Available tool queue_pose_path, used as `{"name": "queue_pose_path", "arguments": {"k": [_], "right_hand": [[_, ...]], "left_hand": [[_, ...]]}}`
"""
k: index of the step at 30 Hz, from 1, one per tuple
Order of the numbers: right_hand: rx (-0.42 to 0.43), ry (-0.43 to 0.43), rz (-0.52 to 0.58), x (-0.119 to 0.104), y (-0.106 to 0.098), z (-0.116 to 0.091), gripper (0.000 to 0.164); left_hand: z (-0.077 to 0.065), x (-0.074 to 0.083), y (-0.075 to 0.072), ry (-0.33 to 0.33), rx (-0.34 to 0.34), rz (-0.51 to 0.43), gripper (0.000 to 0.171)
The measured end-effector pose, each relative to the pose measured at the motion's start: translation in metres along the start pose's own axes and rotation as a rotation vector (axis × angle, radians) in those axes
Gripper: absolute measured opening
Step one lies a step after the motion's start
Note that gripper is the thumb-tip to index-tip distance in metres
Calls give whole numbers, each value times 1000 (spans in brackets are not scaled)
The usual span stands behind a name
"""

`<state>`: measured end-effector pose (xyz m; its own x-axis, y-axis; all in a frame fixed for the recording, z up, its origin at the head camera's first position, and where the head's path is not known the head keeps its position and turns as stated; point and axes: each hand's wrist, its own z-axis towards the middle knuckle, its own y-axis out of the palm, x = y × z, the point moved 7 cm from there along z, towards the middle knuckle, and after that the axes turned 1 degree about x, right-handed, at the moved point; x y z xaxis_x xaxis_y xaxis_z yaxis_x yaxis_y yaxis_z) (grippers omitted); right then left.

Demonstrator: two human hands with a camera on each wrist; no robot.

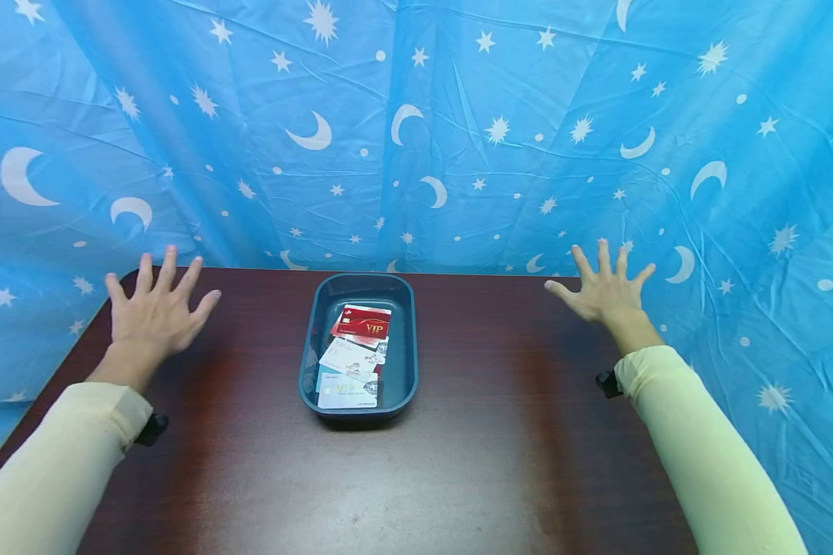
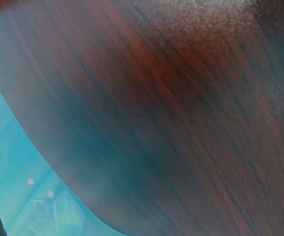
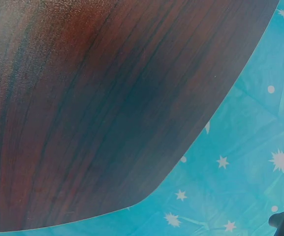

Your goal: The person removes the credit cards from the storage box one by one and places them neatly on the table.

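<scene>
The tray point(image 1: 412, 347) of cards point(image 1: 347, 358) lies lengthwise forward between the left hand point(image 1: 154, 320) and the right hand point(image 1: 605, 295), nearer the left, all fingers point(image 1: 167, 270) spread and empty.

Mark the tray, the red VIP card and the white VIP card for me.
Tray point(image 1: 398, 370): head view, bare part of its floor.
Red VIP card point(image 1: 364, 323): head view, middle of its face.
White VIP card point(image 1: 348, 391): head view, middle of its face.

"VIP" on red card point(image 1: 364, 322), "VIP" on white card point(image 1: 348, 391) (fainter lettering)
</scene>
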<state>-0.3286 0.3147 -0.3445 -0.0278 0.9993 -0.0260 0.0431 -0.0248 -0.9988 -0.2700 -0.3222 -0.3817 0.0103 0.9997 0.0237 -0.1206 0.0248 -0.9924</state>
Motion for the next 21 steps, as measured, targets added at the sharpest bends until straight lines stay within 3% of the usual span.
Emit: {"name": "queue_pose_path", "arguments": {"k": [15, 21], "right_hand": [[13, -7, -9, 0, 0, -4, 96], [0, -15, -7, -6, -3, -3, 96]], "left_hand": [[0, 3, -2, 4, -7, 6, 78], [1, 13, -3, 28, -3, -4, 78]]}}
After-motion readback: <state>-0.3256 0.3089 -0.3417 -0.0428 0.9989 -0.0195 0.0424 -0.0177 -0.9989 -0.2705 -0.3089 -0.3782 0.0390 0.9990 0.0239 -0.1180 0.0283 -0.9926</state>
